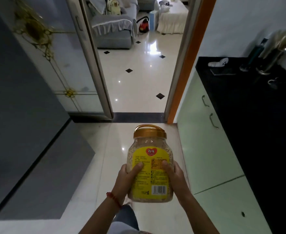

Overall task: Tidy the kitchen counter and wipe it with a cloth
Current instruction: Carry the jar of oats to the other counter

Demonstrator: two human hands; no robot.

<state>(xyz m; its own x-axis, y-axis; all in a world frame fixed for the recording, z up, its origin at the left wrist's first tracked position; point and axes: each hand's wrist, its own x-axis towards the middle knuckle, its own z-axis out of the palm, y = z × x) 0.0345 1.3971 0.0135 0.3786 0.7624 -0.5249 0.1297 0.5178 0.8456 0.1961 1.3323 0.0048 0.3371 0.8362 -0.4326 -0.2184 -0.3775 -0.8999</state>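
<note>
I hold a clear plastic jar (pixel 150 156) of pale grain with a gold lid, a gold carry handle and a yellow label, in front of me above the floor. My left hand (pixel 128 179) grips its lower left side, thumb on the label. My right hand (pixel 173 174) grips the lower right side the same way. The black kitchen counter (pixel 250 108) runs along the right. A white crumpled cloth-like item (pixel 218 63) lies at its far end.
Pale green cabinet doors (pixel 204 142) with metal handles stand below the counter. A curved metal tap (pixel 274 54) and a dark flat item (pixel 222 71) are on the counter's far part. A grey fridge (pixel 20 125) is at left. An open doorway (pixel 139 73) leads to a living room.
</note>
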